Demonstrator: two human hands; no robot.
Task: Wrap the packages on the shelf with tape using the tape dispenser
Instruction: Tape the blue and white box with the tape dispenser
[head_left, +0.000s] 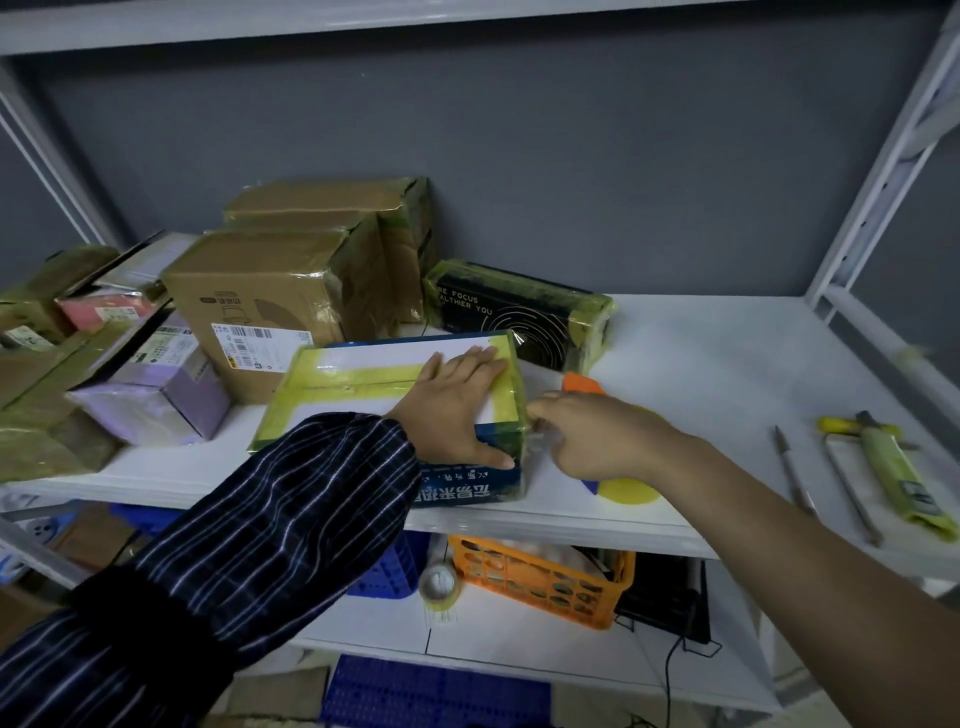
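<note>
Package (363, 374), blue and white with yellow-green tape bands, lies at the front edge of the shelf (701, 364); left grip (457, 410) presses flat, fingers straight, on its top; right grip (608, 441) curls round tape dispenser (631, 493) at its right end.

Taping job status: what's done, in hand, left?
Done: the stacked brown cardboard boxes and the black printed box already carry yellow-green tape. In hand: the left hand presses flat on the partly banded white-and-blue box, while the right hand holds the orange-and-yellow tape dispenser at its right end. Left: probably the pink flat package and lilac box, which show no clear bands.
</note>
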